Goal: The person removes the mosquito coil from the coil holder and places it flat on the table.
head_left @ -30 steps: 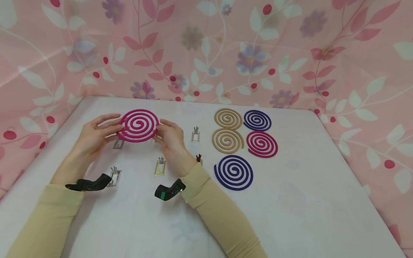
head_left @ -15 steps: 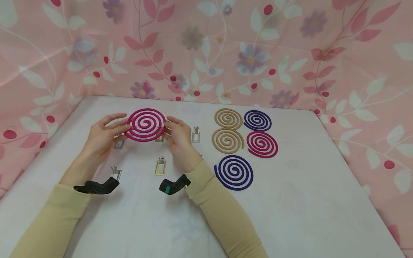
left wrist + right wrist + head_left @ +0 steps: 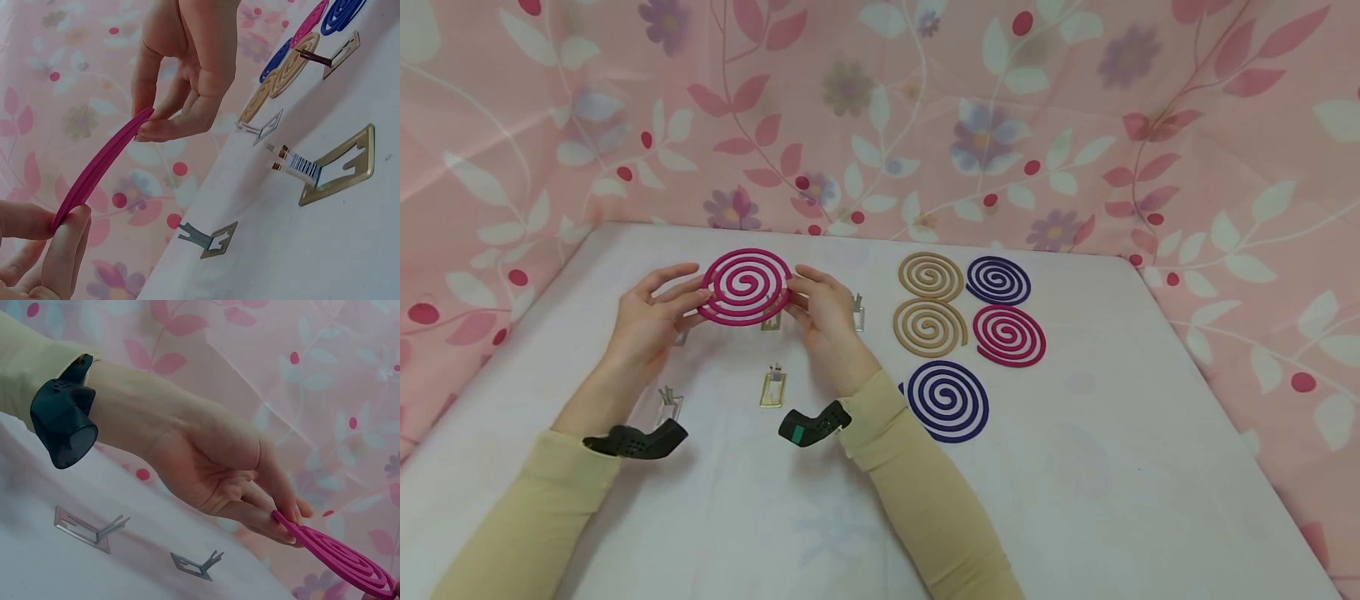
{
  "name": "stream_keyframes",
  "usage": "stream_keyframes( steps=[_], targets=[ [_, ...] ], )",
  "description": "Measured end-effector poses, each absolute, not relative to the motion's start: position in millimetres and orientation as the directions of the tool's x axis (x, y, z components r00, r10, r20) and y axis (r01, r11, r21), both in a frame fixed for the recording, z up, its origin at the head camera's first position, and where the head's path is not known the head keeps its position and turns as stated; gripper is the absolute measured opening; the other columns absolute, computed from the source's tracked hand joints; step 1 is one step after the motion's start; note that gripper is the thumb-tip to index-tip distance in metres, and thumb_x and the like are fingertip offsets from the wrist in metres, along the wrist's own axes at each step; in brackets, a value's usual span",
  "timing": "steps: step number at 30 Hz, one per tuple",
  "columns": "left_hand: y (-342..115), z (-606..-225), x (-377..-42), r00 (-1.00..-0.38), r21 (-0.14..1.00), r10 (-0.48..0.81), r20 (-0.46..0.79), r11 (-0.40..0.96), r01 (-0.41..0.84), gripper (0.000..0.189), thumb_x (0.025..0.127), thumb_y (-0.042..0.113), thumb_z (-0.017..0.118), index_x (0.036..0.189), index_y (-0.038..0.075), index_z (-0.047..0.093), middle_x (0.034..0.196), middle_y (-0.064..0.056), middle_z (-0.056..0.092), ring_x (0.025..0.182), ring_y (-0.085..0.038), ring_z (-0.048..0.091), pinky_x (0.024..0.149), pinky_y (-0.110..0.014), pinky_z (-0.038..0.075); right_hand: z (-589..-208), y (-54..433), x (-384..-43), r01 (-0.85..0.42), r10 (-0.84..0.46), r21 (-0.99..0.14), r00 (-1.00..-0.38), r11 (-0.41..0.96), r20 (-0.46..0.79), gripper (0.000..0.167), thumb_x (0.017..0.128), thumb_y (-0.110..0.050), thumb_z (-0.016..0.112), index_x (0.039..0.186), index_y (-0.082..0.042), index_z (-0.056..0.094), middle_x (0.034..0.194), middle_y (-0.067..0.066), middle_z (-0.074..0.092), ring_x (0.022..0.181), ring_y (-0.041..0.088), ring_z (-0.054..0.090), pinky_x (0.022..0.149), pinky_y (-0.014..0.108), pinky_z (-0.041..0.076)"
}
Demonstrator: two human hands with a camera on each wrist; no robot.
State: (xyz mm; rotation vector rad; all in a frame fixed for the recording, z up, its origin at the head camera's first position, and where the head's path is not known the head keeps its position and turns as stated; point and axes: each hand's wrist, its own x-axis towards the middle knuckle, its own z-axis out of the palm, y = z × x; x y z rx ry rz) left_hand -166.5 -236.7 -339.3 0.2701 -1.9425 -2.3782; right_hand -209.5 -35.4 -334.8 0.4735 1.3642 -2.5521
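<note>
A pink mosquito coil [image 3: 746, 282] is held flat above the table, tilted a little. My left hand [image 3: 643, 325] pinches its left edge between thumb and fingers. On the opposite edge, the thumb and fingers of my right hand [image 3: 829, 317] pinch it too. Edge-on in the left wrist view, the coil [image 3: 103, 165] looks thin and stays well off the cloth. Below and around it stand small metal coil stands with upright prongs, such as a gold one [image 3: 776, 375] and a silver one [image 3: 667, 398]. Others are partly hidden behind my hands and the coil.
To the right lie two tan coils [image 3: 928, 327], two dark blue coils [image 3: 946, 396] and another pink coil [image 3: 1009, 335]. A stand with brown prongs [image 3: 315, 57] shows in the left wrist view. Floral pink cloth [image 3: 880, 125] hangs behind the white-covered table [image 3: 1112, 467].
Both hands have moved to the right with the pink coil between them, and slightly farther back. The coils lying on the right have stayed where they were.
</note>
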Motion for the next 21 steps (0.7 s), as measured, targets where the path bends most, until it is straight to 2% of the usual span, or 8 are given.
stream_keyframes(
  steps=[6, 17, 21],
  targets=[
    [-227, -333, -162, -0.980, 0.974, -0.178, -0.086, -0.223, -0.045, 0.047, 0.090, 0.018, 0.074, 0.132, 0.014, 0.054, 0.110, 0.007, 0.071, 0.092, -0.006, 0.072, 0.079, -0.020, 0.058, -331, -28, -211, 0.334, -0.053, -0.746, -0.926, -0.577, -0.373, 0.022, 0.092, 0.000, 0.066, 0.113, -0.004, 0.071, 0.104, 0.010, 0.069, 0.087, 0.021, 0.064, 0.095, 0.036, 0.057],
    [-196, -341, -156, -0.989, 0.948, -0.133, -0.067, -0.317, -0.022, 0.043, 0.091, 0.012, 0.073, 0.130, 0.009, 0.054, 0.115, 0.001, 0.068, 0.095, -0.007, 0.072, 0.080, -0.023, 0.058, -333, 13, -204, 0.366, -0.135, -0.753, -0.926, -0.547, -0.353, 0.033, 0.093, 0.003, 0.063, 0.126, 0.002, 0.063, 0.113, 0.014, 0.066, 0.090, 0.019, 0.065, 0.101, 0.038, 0.053],
    [-180, -345, -152, -0.992, 0.954, -0.109, -0.062, -0.299, -0.027, 0.041, 0.093, 0.011, 0.070, 0.130, 0.007, 0.053, 0.121, -0.001, 0.065, 0.096, -0.007, 0.071, 0.082, -0.022, 0.058, -337, 33, -202, 0.360, -0.161, -0.766, -0.932, -0.533, -0.325, 0.036, 0.094, 0.004, 0.062, 0.130, 0.002, 0.060, 0.112, 0.014, 0.066, 0.091, 0.018, 0.067, 0.097, 0.034, 0.055]
  ],
)
